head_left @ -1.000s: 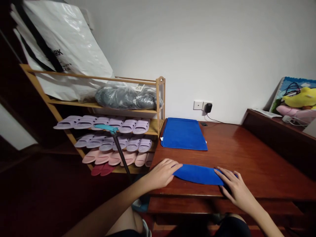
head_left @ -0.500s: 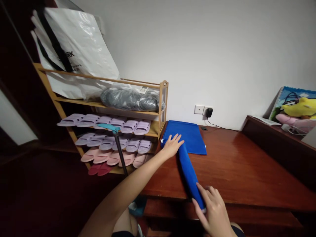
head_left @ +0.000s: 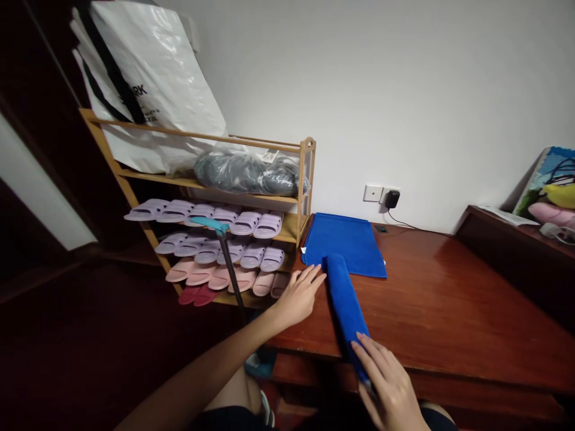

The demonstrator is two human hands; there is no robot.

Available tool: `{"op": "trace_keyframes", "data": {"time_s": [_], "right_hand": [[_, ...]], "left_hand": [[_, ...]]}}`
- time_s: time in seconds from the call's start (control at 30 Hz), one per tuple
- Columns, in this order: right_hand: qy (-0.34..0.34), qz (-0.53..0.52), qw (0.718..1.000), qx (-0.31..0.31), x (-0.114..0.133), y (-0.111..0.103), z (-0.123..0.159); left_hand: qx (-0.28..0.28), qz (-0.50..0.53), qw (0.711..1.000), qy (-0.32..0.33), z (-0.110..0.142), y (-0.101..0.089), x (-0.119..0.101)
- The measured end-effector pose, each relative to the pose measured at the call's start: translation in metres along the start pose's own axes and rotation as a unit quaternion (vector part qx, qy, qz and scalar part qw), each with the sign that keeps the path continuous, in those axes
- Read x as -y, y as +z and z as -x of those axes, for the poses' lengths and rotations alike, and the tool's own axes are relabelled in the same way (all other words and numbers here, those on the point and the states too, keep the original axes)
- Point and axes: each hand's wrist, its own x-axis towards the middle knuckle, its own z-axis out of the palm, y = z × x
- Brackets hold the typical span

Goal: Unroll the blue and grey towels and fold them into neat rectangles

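So the blue folded cloth [head_left: 347, 302] ran from the flat blue fabric [head_left: 345, 242] at the worktop's back-left corner to its front edge. Right hand [head_left: 386, 380] had fingers curled over the near end; left hand [head_left: 302, 294], fingers loosely spread, sat just beside it.

Left hand [head_left: 300, 297] and right hand [head_left: 389, 383], both bare, with slender fingers; the visible forearms are likewise uncovered. A dark lower garment [head_left: 231, 418] covers the thighs at the near edge, above bare knees. Banded light-and-dark footwear [head_left: 268, 409], partly hidden, shows near left.
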Motion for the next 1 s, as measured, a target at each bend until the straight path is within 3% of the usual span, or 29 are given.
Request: {"op": "trace_keyframes", "data": {"time_s": [0.07, 0.17, 0.27, 0.43, 0.53, 0.63, 0.77, 0.87, 1.0], "right_hand": [[0.114, -0.052, 0.991, -0.049, -0.002, 0.0, 0.006], [0.324, -0.063, 0.939, -0.1, -0.002, 0.001, 0.018], [0.412, -0.059, 0.902, -0.119, -0.006, 0.007, 0.033], [0.314, -0.005, 0.937, -0.156, -0.028, 0.014, 0.062], [0.317, 0.012, 0.939, -0.133, -0.04, 0.001, 0.065], [0.312, -0.025, 0.944, -0.105, -0.046, -0.021, 0.052], [0.219, -0.088, 0.972, -0.004, -0.045, -0.039, 0.022], [0.18, -0.08, 0.978, 0.074, -0.043, -0.038, 0.007], [0.194, -0.097, 0.972, 0.089, -0.045, -0.025, 0.007]], "left_hand": [[-0.013, 0.014, 1.0, 0.006, 0.002, -0.002, -0.005], [-0.018, 0.045, 0.999, 0.023, 0.0, -0.005, -0.019], [-0.005, 0.085, 0.996, 0.042, -0.004, -0.006, -0.04], [0.018, 0.115, 0.99, 0.076, -0.015, 0.001, -0.075], [0.035, 0.117, 0.988, 0.095, -0.02, 0.009, -0.088], [0.042, 0.116, 0.987, 0.101, -0.024, 0.016, -0.098], [0.033, 0.114, 0.988, 0.096, -0.026, 0.02, -0.105], [0.036, 0.114, 0.989, 0.091, -0.025, 0.023, -0.104], [0.047, 0.119, 0.988, 0.086, -0.023, 0.028, -0.101]]}}
